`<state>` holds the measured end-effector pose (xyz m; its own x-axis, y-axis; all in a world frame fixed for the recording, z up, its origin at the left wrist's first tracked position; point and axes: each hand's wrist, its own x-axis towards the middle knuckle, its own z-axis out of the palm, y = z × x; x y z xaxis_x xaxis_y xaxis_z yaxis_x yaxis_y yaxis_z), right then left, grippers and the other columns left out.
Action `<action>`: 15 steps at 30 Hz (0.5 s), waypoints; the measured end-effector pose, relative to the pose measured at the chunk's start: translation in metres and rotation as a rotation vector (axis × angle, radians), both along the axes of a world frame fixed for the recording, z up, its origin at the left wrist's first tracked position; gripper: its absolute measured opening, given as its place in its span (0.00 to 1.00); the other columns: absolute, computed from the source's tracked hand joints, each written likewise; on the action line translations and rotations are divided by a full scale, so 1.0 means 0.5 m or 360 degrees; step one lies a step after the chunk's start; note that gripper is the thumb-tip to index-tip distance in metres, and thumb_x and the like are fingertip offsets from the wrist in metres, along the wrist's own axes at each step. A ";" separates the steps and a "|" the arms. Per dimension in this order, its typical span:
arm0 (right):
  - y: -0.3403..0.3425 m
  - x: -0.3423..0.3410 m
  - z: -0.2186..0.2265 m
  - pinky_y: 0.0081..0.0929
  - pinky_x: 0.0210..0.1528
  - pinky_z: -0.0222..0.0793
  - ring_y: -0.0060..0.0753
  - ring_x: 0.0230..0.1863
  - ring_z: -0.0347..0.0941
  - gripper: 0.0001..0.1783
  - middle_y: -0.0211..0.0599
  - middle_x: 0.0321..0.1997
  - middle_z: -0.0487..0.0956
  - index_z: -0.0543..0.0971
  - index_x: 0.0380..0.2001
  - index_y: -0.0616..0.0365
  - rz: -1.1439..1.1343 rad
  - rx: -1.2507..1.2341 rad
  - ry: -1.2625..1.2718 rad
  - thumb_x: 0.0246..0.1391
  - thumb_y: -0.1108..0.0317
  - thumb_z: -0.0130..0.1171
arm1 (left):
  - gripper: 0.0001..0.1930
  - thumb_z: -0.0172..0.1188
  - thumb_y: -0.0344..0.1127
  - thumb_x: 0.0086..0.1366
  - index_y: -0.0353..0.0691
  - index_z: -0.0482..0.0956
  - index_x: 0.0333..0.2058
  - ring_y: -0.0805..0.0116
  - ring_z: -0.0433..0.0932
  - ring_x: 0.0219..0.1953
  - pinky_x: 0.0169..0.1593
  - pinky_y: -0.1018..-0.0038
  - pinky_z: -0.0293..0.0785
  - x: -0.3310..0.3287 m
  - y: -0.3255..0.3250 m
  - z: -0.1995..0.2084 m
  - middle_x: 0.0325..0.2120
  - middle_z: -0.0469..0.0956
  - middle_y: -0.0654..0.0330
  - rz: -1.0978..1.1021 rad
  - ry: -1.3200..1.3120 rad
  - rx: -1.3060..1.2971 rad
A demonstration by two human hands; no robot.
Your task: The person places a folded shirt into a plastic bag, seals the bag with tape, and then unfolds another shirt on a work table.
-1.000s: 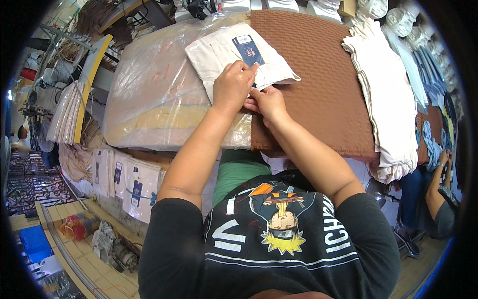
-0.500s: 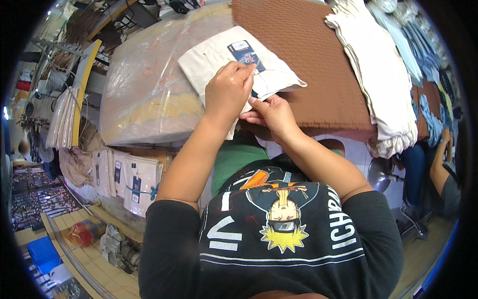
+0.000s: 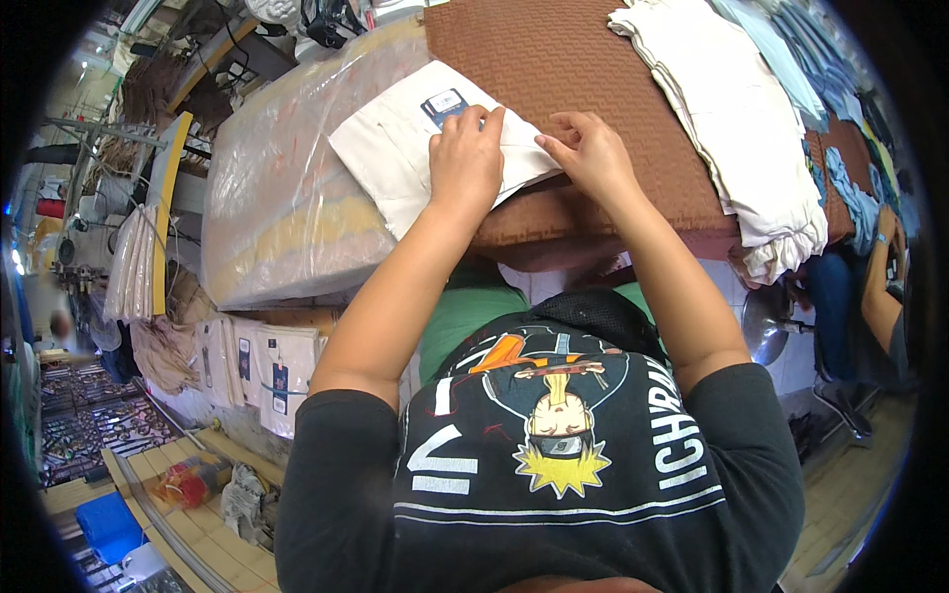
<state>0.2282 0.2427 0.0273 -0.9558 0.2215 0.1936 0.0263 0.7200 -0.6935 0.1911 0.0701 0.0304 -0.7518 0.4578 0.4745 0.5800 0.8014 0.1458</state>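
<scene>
A folded off-white garment (image 3: 390,143) lies across the plastic-wrapped block and the brown cloth in front of me. Its dark blue hang tag (image 3: 445,105) with a white label shows beyond my left hand (image 3: 467,163). That hand rests on top of the garment, fingers bent and somewhat apart, partly covering the tag. My right hand (image 3: 593,158) is at the garment's right edge, thumb tip near or touching it. Its fingers are curved and apart, with nothing seen in them.
Under the garment are a plastic-wrapped block (image 3: 287,188) and brown patterned cloth (image 3: 534,49). Stacked white garments (image 3: 732,128) lie at right. Tagged, folded garments (image 3: 280,371) stand low at left, near a yellow-edged board (image 3: 170,198). Another person's arm (image 3: 880,277) shows at far right.
My hands have moved apart from their pinch near the tag. The right hand moved up and right to the garment's edge, its fingers opening; the garment lies flatter.
</scene>
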 end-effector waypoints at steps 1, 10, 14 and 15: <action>0.004 -0.016 -0.011 0.35 0.46 0.70 0.41 0.44 0.77 0.24 0.48 0.40 0.80 0.79 0.42 0.59 -0.0039 -0.0082 -0.0142 0.47 0.52 0.63 | 0.21 0.59 0.29 0.52 0.43 0.75 0.48 0.56 0.72 0.45 0.45 0.61 0.71 -0.013 0.010 -0.004 0.43 0.73 0.58 0.0026 0.0002 -0.0053; -0.022 -0.048 -0.059 0.35 0.49 0.69 0.46 0.45 0.77 0.21 0.52 0.41 0.80 0.79 0.44 0.60 0.0322 -0.0584 -0.0353 0.50 0.57 0.57 | 0.12 0.58 0.43 0.58 0.43 0.84 0.33 0.58 0.80 0.28 0.38 0.70 0.75 -0.107 0.000 0.019 0.26 0.81 0.52 0.0214 -0.0418 0.0430; -0.057 -0.021 -0.026 0.40 0.48 0.69 0.53 0.44 0.75 0.19 0.55 0.40 0.78 0.79 0.44 0.58 0.0284 -0.0382 -0.0159 0.51 0.60 0.55 | 0.13 0.59 0.47 0.59 0.45 0.85 0.32 0.63 0.80 0.24 0.34 0.71 0.74 -0.114 0.002 0.060 0.21 0.80 0.54 0.0377 -0.0749 0.0520; -0.064 -0.018 -0.025 0.42 0.47 0.69 0.54 0.44 0.75 0.18 0.55 0.39 0.78 0.79 0.43 0.58 0.0287 -0.0352 -0.0102 0.51 0.60 0.55 | 0.13 0.58 0.47 0.59 0.45 0.85 0.31 0.62 0.80 0.25 0.34 0.71 0.74 -0.103 0.010 0.074 0.22 0.80 0.54 0.0393 -0.0766 0.0503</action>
<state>0.2192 0.2108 0.0150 -0.9923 0.0768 0.0973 -0.0394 0.5484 -0.8353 0.1395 0.0748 0.0672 -0.9806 0.1364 0.1407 0.1939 0.7789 0.5964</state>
